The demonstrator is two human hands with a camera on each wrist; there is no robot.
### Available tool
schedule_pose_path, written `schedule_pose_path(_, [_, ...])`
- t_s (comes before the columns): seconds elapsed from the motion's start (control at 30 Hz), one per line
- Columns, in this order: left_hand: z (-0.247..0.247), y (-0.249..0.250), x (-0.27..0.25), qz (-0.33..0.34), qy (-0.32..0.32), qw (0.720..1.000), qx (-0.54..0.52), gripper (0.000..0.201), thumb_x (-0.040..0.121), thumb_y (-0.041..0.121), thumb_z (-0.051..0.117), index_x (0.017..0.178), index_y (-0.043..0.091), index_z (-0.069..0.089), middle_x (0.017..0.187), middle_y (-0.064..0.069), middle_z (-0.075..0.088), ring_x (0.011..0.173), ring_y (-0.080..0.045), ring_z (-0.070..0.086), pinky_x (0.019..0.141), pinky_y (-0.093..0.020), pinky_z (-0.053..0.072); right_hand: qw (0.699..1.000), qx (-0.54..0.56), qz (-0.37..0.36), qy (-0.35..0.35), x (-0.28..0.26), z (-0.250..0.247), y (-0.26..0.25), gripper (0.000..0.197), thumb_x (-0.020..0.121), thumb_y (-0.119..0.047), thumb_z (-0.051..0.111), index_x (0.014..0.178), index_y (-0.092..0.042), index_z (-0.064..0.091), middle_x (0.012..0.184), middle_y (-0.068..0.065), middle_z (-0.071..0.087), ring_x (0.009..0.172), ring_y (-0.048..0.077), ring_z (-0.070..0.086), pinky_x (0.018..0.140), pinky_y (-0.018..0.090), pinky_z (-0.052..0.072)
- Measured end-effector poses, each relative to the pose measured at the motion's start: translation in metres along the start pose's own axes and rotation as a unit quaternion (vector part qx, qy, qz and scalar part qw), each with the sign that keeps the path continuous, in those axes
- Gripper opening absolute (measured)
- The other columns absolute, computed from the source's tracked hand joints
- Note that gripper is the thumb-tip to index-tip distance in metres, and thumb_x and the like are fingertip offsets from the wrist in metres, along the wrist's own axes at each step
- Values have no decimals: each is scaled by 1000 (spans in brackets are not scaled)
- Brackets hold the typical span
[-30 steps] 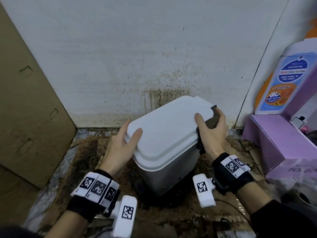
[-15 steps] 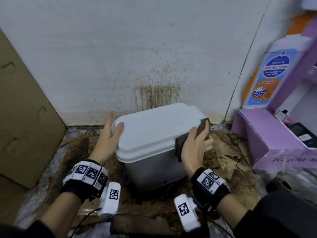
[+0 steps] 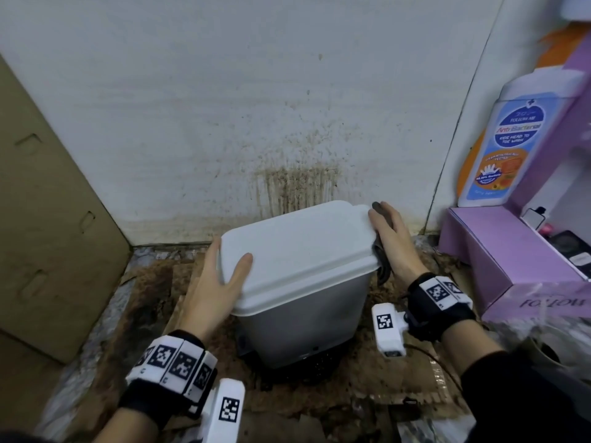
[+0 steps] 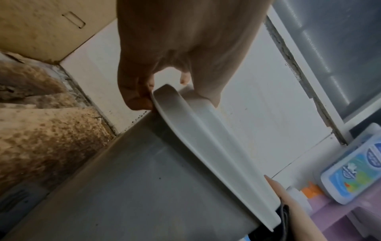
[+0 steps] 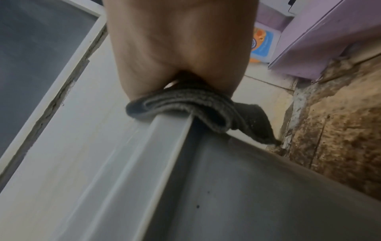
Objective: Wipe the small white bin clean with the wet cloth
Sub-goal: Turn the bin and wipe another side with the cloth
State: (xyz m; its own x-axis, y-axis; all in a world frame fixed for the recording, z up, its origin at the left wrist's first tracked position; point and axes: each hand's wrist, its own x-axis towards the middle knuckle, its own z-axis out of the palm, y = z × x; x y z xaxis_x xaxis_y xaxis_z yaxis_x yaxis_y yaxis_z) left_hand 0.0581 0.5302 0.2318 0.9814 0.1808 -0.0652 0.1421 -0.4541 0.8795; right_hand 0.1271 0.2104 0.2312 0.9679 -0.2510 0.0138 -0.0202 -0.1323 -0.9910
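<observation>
Standing on stained, crumbling cardboard point(image 3: 153, 289) on the floor, the small white bin point(image 3: 300, 302) sits just in front of a white wall point(image 3: 224, 91) with a brown drip stain point(image 3: 297, 190) behind it. Its lid point(image 3: 297, 251) is closed.

Your left hand point(image 3: 220, 282) holds the lid's left edge: thumb lying on top of the lid, the fingers point(image 4: 136, 96) curled round the rim at the far left corner, as the left wrist view shows. Grip clamped on the lid.

Your right hand point(image 3: 391, 241) presses a dark grey cloth point(image 5: 185, 110) against the lid's right edge, near the back corner. In the right wrist view the cloth is folded over the rim, bunched under your palm, with one corner hanging down beside the bin's grey side wall point(image 5: 257, 187). Thumb rests on the lid top; fingers lie along the outer side over the cloth. Whether that grip is closed around the cloth or laid flat on it, I cannot tell.

Left of the bin: a brown cardboard box point(image 3: 48, 219) against the wall. Right: a purple carton point(image 3: 499, 260), apart from the bin, and above it a wash bottle point(image 3: 518, 135) with a blue "Anti-Bacterial" label.
</observation>
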Motion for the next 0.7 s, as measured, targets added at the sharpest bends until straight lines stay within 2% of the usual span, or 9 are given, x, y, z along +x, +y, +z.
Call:
schedule_pose_path(0.1, [-2, -3, 4, 10, -2, 1000, -21, 84, 86, 75, 58, 157, 45, 25, 157, 10, 43, 141, -22, 46, 114, -53, 40, 999, -2, -23, -36, -2, -6, 0, 58, 100, -40, 65, 153, -26, 46, 157, -11, 46, 143, 10, 44, 116, 36, 40])
schedule_pose_path(0.27, [-10, -2, 13, 27, -31, 999, -18, 91, 84, 80, 55, 159, 41, 22, 162, 12, 36, 147, -19, 39, 119, -52, 35, 999, 1, -42, -2, -19, -6, 3, 60, 101, -37, 64, 156, -25, 41, 159, -11, 44, 144, 9, 41, 117, 33, 38])
schedule_pose_path(0.33, [-17, 3, 19, 40, -48, 998, -17, 87, 90, 73, 54, 162, 38, 21, 166, 14, 29, 151, -15, 30, 123, -46, 28, 999, 0, -41, 27, -34, -4, 6, 63, 100, -40, 64, 156, -26, 40, 158, -11, 43, 143, 9, 41, 116, 32, 37])
schedule_pose_path(0.4, [-21, 7, 26, 35, -65, 997, -21, 81, 94, 64, 54, 162, 38, 20, 166, 15, 26, 152, -13, 27, 120, -38, 28, 998, -8, -36, 54, -48, -2, 11, 65, 100, -41, 64, 158, -26, 37, 160, -10, 42, 145, 10, 39, 118, 32, 34])
schedule_pose_path(0.5, [-22, 11, 30, 19, -70, 997, -34, 76, 97, 57, 54, 162, 37, 21, 166, 14, 27, 151, -14, 28, 112, -31, 29, 998, -29, -30, 43, -61, 0, 10, 80, 100, -47, 59, 164, -25, 17, 168, -9, 26, 153, 12, 26, 125, 36, 23])
schedule_pose_path(0.57, [-21, 8, 32, 9, -73, 997, -38, 74, 99, 54, 54, 162, 36, 20, 166, 14, 25, 152, -14, 27, 111, -29, 28, 999, -25, -19, 31, -65, 2, 8, 87, 102, -51, 53, 166, -25, 0, 172, -9, 12, 156, 12, 16, 124, 31, 17])
schedule_pose_path(0.6, [-21, 7, 32, 10, -77, 996, -38, 74, 99, 54, 53, 162, 37, 20, 166, 15, 25, 153, -13, 26, 113, -30, 27, 999, -15, -16, 34, -66, 3, 7, 85, 104, -48, 50, 165, -23, -4, 172, -8, 11, 156, 12, 15, 120, 26, 16])
schedule_pose_path(0.63, [-21, 7, 32, 12, -81, 996, -34, 74, 99, 55, 53, 162, 38, 19, 166, 15, 24, 153, -14, 26, 113, -30, 27, 999, 0, -10, 46, -67, 4, 8, 81, 106, -45, 47, 165, -21, -4, 171, -6, 13, 156, 12, 17, 116, 23, 17])
schedule_pose_path(0.7, [-22, 6, 33, 16, -84, 996, -18, 74, 99, 57, 52, 162, 38, 18, 166, 14, 25, 152, -15, 26, 109, -29, 28, 996, 30, 9, 82, -67, 7, 9, 71, 109, -40, 44, 164, -16, 6, 164, 0, 29, 151, 17, 29, 108, 21, 23])
